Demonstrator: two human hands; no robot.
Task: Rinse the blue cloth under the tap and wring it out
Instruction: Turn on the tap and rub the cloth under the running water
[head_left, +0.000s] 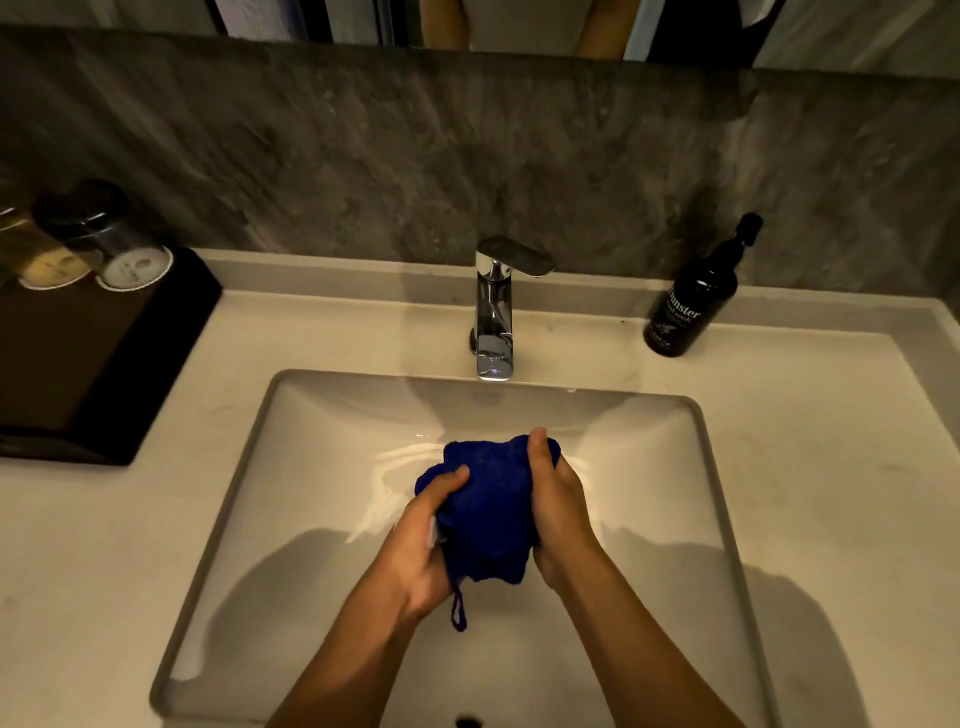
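Head view. Blue cloth bunched into a wad over middle of rectangular undermount sink, held clear of basin floor, below and in front of chrome tap. Left hand closed around cloth's left side, thumb across front. Right hand closed around right side, thumb pressed on top edge. Small hanging loop dangling from cloth's lower edge beside left wrist. No stream visible from spout; wet sheen on basin behind cloth.

Dark pump bottle on pale countertop, right of tap near back wall; white label reads "Dunster", smaller line below looks like "hand wash", lowest print too small to read. Black tray at left counter edge, carrying two upturned tumblers with paper caps; cap printing illegible. Grey stone backsplash behind, mirror edge above.
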